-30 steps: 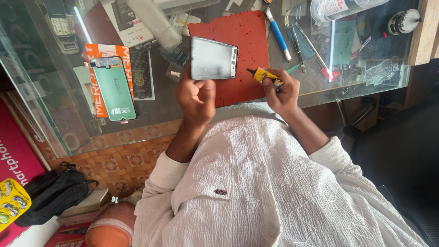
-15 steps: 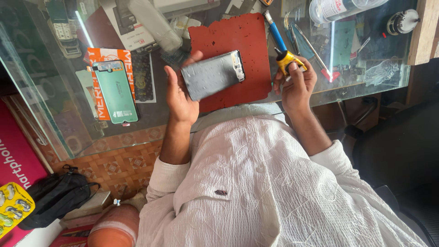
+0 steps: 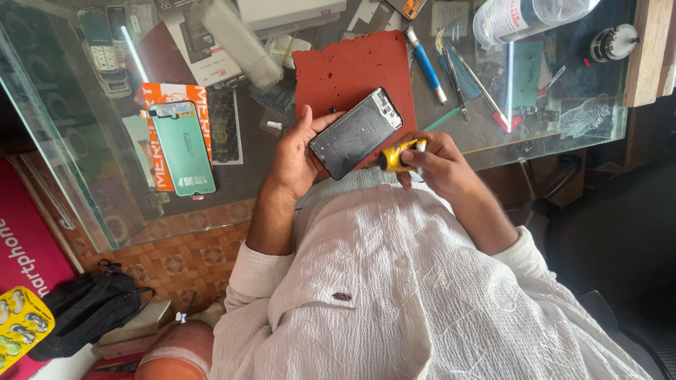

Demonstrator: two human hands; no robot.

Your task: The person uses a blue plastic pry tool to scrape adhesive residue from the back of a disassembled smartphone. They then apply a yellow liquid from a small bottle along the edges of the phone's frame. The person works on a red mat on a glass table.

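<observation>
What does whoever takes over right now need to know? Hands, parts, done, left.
Left hand: holds the opened phone frame, inner side up, tilted over the red mat.
Right hand: grip on a small yellow-and-black tool, close to the frame's lower edge; contact cannot be told.
Nearby on the glass table: teal screen panel to the left, blue-handled screwdriver and tweezers to the right.
Done: frame is open, no screen on it.
Left: screen panel lies unmounted.

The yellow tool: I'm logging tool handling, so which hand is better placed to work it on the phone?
Probably the right hand: it grips the yellow tool beside the phone, while the left hand holds the phone.
</observation>
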